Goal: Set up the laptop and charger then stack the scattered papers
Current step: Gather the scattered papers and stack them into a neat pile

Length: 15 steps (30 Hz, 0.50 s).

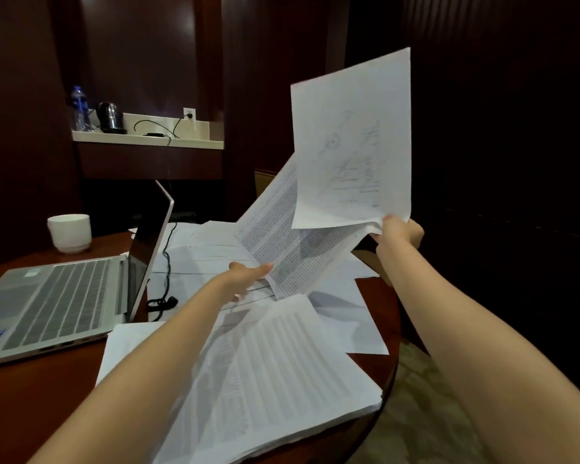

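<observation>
Several sheets [349,145] aloft, right hand [400,234] pinching corner; left hand [248,276] touching edge.

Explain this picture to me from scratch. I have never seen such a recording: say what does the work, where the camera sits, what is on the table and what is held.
No machine here: a person works with two bare hands. The single picture comes from a camera worn on the head, looking forward and down, so the arms reach in from the bottom edge. On the round reddish-brown wooden table stand an open silver laptop at the left, a white ceramic cup beyond it and a black cable beside its screen. Loose white printed papers lie scattered across the rest. The right hand pinches a few raised white sheets by their lower corner. The left hand reaches to the lowest sheet's edge; whether it grips I cannot tell.
</observation>
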### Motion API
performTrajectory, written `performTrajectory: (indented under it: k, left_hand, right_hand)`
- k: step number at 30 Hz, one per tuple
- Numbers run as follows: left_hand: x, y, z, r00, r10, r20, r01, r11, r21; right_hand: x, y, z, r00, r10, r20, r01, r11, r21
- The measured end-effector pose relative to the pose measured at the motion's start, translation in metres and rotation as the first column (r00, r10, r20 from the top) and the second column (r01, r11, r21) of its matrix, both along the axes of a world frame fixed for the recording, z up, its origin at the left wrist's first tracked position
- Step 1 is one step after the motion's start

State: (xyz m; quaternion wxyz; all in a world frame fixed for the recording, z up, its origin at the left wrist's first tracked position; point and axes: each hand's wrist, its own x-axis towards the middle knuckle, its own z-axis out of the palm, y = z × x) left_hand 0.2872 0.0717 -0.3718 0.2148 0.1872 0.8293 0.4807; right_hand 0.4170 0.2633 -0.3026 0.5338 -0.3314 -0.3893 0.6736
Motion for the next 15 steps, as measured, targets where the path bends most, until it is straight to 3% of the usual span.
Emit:
performTrajectory:
  k: [6, 9, 12, 15]
  left_hand:
    - [-0.003, 0.021, 0.002, 0.989, 0.065, 0.131, -0.103, 0.946, 0.307]
    - [-0.005, 0.023, 0.008, 0.985, 0.113, 0.13, -0.166, 0.825, 0.54]
    - [-0.007, 0.015, 0.015, 0.967, 0.252, -0.018, -0.199, 0.803, 0.562]
    - [-0.015, 0.003, 0.016, 0.948, 0.3, -0.103, -0.205, 0.828, 0.522]
  right_hand:
    - [0.003, 0.007, 0.024, 0.999, 0.028, -0.014, -0.029, 0.999, -0.028]
    - [0.007, 0.011, 0.019, 0.996, 0.081, 0.024, -0.081, 0.997, 0.013]
    - [0.01, 0.018, 0.002, 0.972, 0.087, 0.219, -0.134, 0.968, 0.213]
    - [0.009, 0.026, -0.014, 0.908, -0.03, 0.418, -0.156, 0.902, 0.403]
